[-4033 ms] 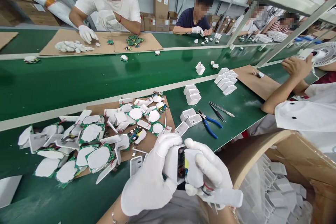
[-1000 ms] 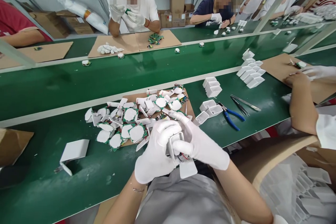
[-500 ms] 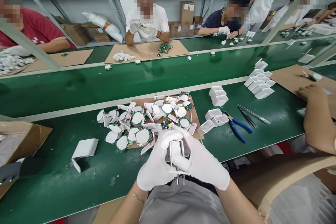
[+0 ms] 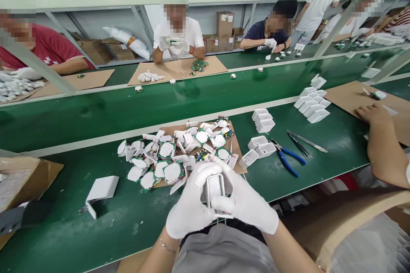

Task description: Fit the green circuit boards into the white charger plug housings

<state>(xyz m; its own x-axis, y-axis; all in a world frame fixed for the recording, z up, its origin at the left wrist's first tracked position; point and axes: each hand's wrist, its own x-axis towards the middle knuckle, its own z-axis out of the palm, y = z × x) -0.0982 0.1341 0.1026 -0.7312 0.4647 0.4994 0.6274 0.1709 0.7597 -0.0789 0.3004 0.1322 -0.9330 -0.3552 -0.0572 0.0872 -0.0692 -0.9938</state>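
Between my two gloved hands is a white rectangular plastic housing (image 4: 215,184), its open end facing up toward me and thin metal prongs at its lower end. My left hand (image 4: 187,209) wraps the housing from the left. From the right, my right hand (image 4: 253,202) closes on it, its thumb pressed at the lower part of the opening. The fingers hide much of the housing's sides and inside. Just beyond lies a heap of green circuit boards with white covers (image 4: 173,171) on a cardboard sheet (image 4: 236,149).
Right of the heap stand white open housings (image 4: 265,150), blue-handled pliers (image 4: 290,158) and tweezers (image 4: 299,145). A white part (image 4: 104,187) lies left, near a cardboard box (image 4: 28,179). A neighbour's arm (image 4: 382,145) rests at right. Co-workers sit beyond the green belt (image 4: 192,104).
My view has tilted up slightly. Both hands keep hold of the housing, and the right thumb sits slightly lower on it. Small parts on the belt have shifted right.
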